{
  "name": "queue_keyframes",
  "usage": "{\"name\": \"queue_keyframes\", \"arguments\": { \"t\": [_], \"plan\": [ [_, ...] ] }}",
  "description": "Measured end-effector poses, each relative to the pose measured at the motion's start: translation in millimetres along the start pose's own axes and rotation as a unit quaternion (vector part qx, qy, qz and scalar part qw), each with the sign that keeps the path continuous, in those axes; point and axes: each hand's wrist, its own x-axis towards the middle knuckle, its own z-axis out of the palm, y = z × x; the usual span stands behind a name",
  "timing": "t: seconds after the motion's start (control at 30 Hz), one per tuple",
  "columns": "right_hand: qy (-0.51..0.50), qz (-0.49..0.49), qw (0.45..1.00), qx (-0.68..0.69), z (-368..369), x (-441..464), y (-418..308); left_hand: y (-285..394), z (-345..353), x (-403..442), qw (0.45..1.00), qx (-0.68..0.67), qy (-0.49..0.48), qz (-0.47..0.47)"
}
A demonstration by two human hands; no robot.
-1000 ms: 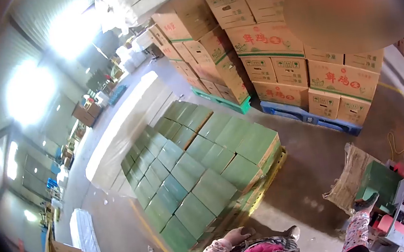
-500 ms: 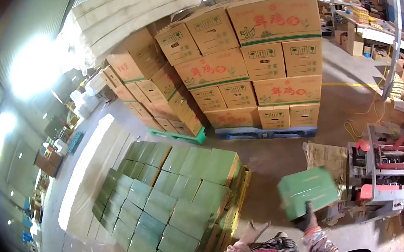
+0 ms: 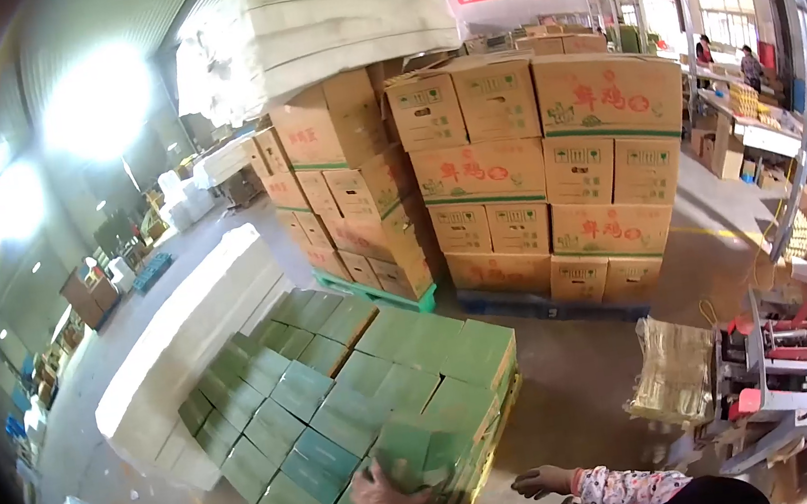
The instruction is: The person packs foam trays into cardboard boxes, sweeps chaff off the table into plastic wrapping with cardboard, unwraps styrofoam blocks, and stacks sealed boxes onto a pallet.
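Observation:
Green boxes [image 3: 305,390] lie packed side by side on a yellow pallet [image 3: 484,469]. At the near edge of this stack, my left hand [image 3: 389,501] has its fingers spread, with the fingertips at a slightly blurred green box [image 3: 418,452]. To the right, beside the stack, my right hand [image 3: 544,480] is held over the floor in a dark glove. Its fingers are stretched out and nothing shows in them.
Printed brown cartons [image 3: 480,174] rise behind on blue and green pallets. A long white wrapped bundle [image 3: 183,340] borders the stack's left side. On the right are a flattened brown bundle [image 3: 675,370] and a metal machine [image 3: 789,356] with red parts. People stand far back.
The green box that my right hand carried from beside the machine is no longer in that hand. My left hand has moved left over the stack's near edge. The view has swung.

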Motion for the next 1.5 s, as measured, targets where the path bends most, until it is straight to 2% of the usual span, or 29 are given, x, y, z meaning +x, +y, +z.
{"name": "queue_keyframes", "arguments": {
  "t": [0.1, 0.17, 0.2, 0.27, 0.33, 0.4, 0.47, 0.53, 0.57, 0.67, 0.7, 0.73, 0.77, 0.8, 0.83, 0.87, 0.9, 0.93, 1.0, 1.07, 1.13, 1.2, 1.27, 1.3, 1.33, 1.37, 1.4, 1.43, 1.5],
  "plan": [
    [0.162, 0.079, 0.957, 0.227, -18, 13, 21, -40, -5, 11, 0.99, 0.106, -0.078, -0.047],
    [0.25, 0.108, 0.956, 0.113, -37, 10, 49, -65, 14, 14, 0.973, 0.159, -0.134, -0.104],
    [0.291, 0.123, 0.947, 0.057, -47, 5, 71, -83, 21, 17, 0.973, 0.14, -0.128, -0.129],
    [0.279, -0.021, 0.94, -0.195, -84, 5, 167, -111, 30, 25, 0.972, 0.108, -0.114, -0.175],
    [0.28, 0.069, 0.933, -0.214, -96, -37, 203, -94, 29, 32, 0.96, 0.1, -0.114, -0.236],
    [0.35, 0.332, 0.868, -0.121, -102, -59, 242, -89, 32, 30, 0.953, 0.111, -0.095, -0.266],
    [0.405, 0.322, 0.851, 0.085, -83, -108, 265, -84, 49, 24, 0.957, 0.133, -0.064, -0.248],
    [0.432, 0.326, 0.811, 0.22, -66, -129, 267, -76, 47, 24, 0.958, 0.136, -0.078, -0.242],
    [0.451, 0.302, 0.796, 0.268, -66, -130, 299, -76, 48, 23, 0.953, 0.156, -0.089, -0.243],
    [0.463, 0.291, 0.776, 0.313, -55, -142, 327, -62, 45, 26, 0.927, 0.204, -0.132, -0.287],
    [0.438, 0.293, 0.778, 0.343, -57, -140, 348, -54, 43, 28, 0.914, 0.212, -0.151, -0.31],
    [0.412, 0.294, 0.775, 0.378, -64, -133, 383, -46, 41, 31, 0.902, 0.223, -0.171, -0.329],
    [0.378, 0.236, 0.801, 0.4, -76, -121, 436, -37, 38, 35, 0.885, 0.249, -0.207, -0.336],
    [0.421, 0.253, 0.787, 0.373, -72, -129, 388, -36, 43, 36, 0.885, 0.258, -0.191, -0.336],
    [0.463, 0.294, 0.776, 0.311, -75, -125, 381, -43, 53, 33, 0.886, 0.269, -0.179, -0.334],
    [0.437, 0.264, 0.79, 0.339, -84, -126, 381, -51, 62, 28, 0.886, 0.278, -0.167, -0.33],
    [0.489, 0.25, 0.788, 0.278, -80, -136, 356, -57, 69, 23, 0.89, 0.299, -0.154, -0.308],
    [0.566, 0.167, 0.782, 0.202, -95, -117, 389, -46, 68, 23, 0.882, 0.319, -0.158, -0.308],
    [0.529, 0.147, 0.754, 0.361, -100, -156, 274, -19, 70, 20, 0.866, 0.343, -0.158, -0.328],
    [0.541, 0.14, 0.736, 0.383, -125, -157, 266, -4, 79, 17, 0.857, 0.368, -0.17, -0.317],
    [0.554, 0.078, 0.644, 0.523, -145, -168, 228, 0, 86, 18, 0.859, 0.386, -0.168, -0.292],
    [0.51, -0.11, 0.576, 0.629, -177, -172, 222, 3, 91, 18, 0.856, 0.404, -0.163, -0.278],
    [0.513, -0.249, 0.481, 0.666, -225, -163, 241, 8, 88, 15, 0.859, 0.407, -0.162, -0.266],
    [0.492, -0.26, 0.464, 0.689, -232, -183, 207, 27, 75, 21, 0.866, 0.372, -0.207, -0.263],
    [0.501, -0.277, 0.444, 0.69, -242, -191, 180, 14, 76, 28, 0.871, 0.334, -0.242, -0.267],
    [0.508, -0.294, 0.424, 0.69, -252, -199, 153, 25, 75, 28, 0.866, 0.356, -0.22, -0.272],
    [0.541, -0.325, 0.398, 0.666, -276, -201, 163, 16, 75, 25, 0.899, 0.316, -0.201, -0.225],
    [0.519, -0.309, 0.435, 0.668, -292, -202, 166, 23, 71, 32, 0.882, 0.319, -0.249, -0.241],
    [0.472, -0.279, 0.511, 0.662, -323, -205, 174, -2, 78, 26, 0.906, 0.327, -0.213, -0.166]
  ]
}}
